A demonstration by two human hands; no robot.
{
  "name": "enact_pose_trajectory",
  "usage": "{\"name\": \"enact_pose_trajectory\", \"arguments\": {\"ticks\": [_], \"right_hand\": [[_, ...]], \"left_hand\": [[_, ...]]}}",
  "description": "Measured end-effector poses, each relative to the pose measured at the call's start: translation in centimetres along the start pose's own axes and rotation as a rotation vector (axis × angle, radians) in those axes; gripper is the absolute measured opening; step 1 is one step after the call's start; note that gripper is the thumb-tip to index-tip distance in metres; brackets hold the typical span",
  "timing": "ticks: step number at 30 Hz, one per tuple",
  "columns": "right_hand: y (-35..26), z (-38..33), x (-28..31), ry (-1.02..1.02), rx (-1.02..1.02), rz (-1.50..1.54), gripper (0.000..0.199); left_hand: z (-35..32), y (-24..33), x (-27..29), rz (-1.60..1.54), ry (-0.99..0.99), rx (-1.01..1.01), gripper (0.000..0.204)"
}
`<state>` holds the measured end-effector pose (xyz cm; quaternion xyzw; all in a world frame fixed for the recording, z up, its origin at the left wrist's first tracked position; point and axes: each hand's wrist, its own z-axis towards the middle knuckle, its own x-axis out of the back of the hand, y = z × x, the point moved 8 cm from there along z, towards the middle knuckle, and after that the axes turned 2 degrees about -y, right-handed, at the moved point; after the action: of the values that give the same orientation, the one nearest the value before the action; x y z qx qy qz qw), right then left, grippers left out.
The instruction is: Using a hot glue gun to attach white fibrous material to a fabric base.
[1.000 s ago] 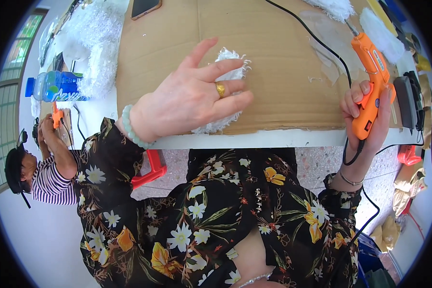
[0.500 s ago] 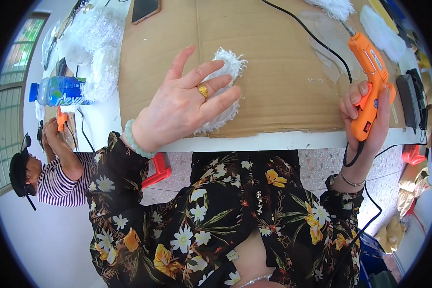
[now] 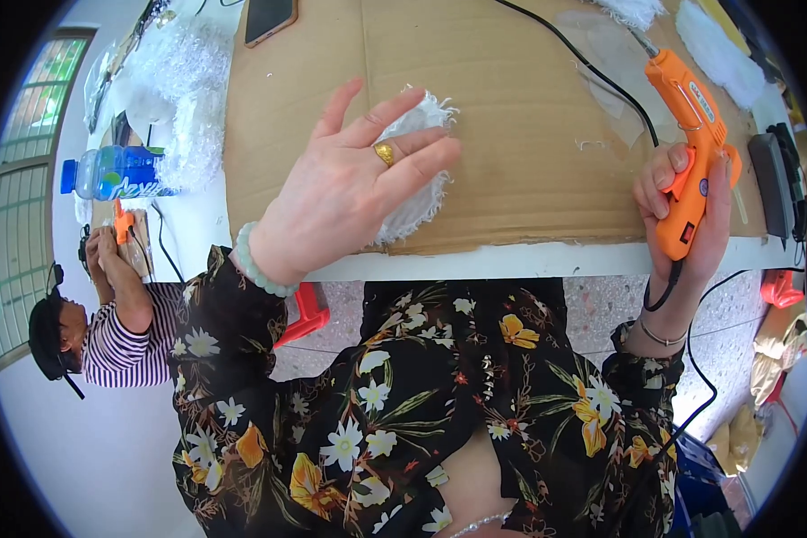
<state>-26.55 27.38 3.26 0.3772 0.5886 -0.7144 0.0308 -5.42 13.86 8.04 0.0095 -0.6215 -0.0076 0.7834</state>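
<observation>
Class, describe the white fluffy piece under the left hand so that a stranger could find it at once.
Start at the big brown cardboard sheet covering the table. Near its front edge, the left hand, wearing a gold ring, presses flat on a round white fringed pad. Other white fluffy pieces lie untouched at the far right.

two orange glue guns [image 3: 686, 134] [image 3: 122, 221], one phone [image 3: 270, 18] and one bottle [image 3: 117, 173] left of the cardboard sheet [image 3: 520, 108], one white fluffy disc [image 3: 417, 170] on it.
</observation>
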Motion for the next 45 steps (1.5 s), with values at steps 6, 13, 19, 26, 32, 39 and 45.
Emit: {"name": "enact_pose_trajectory", "arguments": {"ticks": [6,13,19,26,32,39,45], "right_hand": [[0.1,0.0,-0.2,-0.014,-0.003,0.003,0.039],[0.2,0.2,0.1,-0.013,-0.014,-0.001,0.039],[0.4,0.3,0.0,-0.016,-0.016,-0.001,0.039],[0.4,0.4,-0.1,-0.014,-0.003,-0.02,0.039],[0.3,0.4,-0.1,-0.02,-0.001,-0.025,0.039],[0.2,0.3,0.0,-0.013,0.015,-0.029,0.039],[0.2,0.3,0.0,-0.004,0.015,-0.021,0.038]], "left_hand": [[-0.9,-2.0,-0.3,-0.073,-0.042,0.12,0.047],[-1.4,-0.4,1.2,-0.215,0.099,0.091,0.042],[-1.7,1.7,-1.2,-0.017,-0.107,0.037,0.046],[-2.4,1.7,-1.0,0.116,-0.048,0.054,0.044],[-2.5,1.2,-0.8,0.149,-0.018,0.086,0.042],[-2.8,0.7,-0.5,0.132,0.008,0.147,0.043],[-2.8,0.4,-0.6,0.113,0.003,0.155,0.044]]}}
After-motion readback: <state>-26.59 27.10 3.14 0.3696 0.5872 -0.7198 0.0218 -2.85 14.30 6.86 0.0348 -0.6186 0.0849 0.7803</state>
